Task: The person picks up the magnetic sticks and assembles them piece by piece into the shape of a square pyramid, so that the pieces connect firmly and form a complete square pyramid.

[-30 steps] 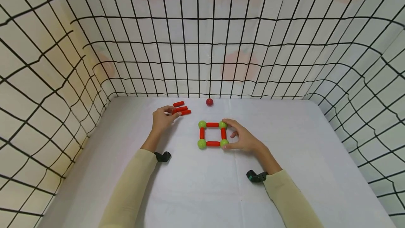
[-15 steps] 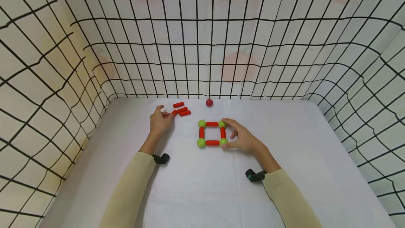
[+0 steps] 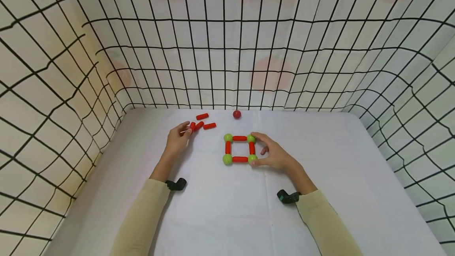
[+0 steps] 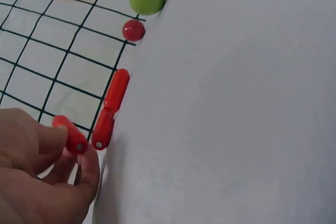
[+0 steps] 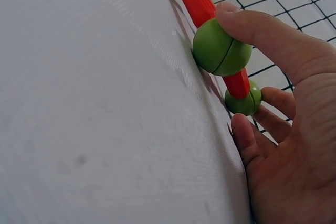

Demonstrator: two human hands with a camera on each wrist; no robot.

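With thumb and fingertips my left hand pinches a red magnetic rod, whose silver end tip shows in the left wrist view. Close beside it lies a second red rod; whether the two touch I cannot tell. Two more loose rods, a far one and one to the right, lie on the white cloth. My right hand holds the right side of a flat square of red rods and green balls. Its thumb is on the near right ball, and a finger reaches the far right ball.
A small red ball sits at the back, close to the black wire grid. That grid rises behind and on both sides of the white-covered table.
My left hand has drawn one rod out of the group, moving it left and toward me. A neighbouring rod has turned and shifted left. My right hand and the square have stayed in place.
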